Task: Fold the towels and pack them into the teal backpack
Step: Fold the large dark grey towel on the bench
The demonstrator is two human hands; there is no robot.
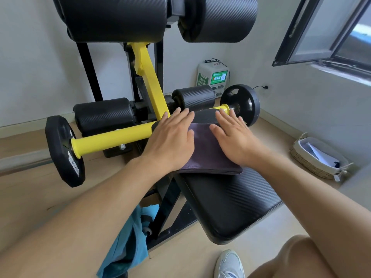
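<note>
Both hands flat on the folded purple towel (pixel 208 155) atop the black bench pad (pixel 230 201): L hand (pixel 170 141) & R hand (pixel 232 139), fingers straight, pressing, gripping nothing. Teal backpack (pixel 128 243) (partly hidden) sits on floor, lower left.

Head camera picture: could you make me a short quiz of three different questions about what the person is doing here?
1. True or false: both hands press flat on the folded dark purple-grey towel.
2. What does the towel lie on? A) the wooden floor B) the black padded bench seat C) the woven basket
3. Fill in: the teal fabric backpack sits low on the person's ____ side, beside the bench.

Key
1. True: the left hand and right hand lie with straight fingers on it.
2. B
3. left
</note>
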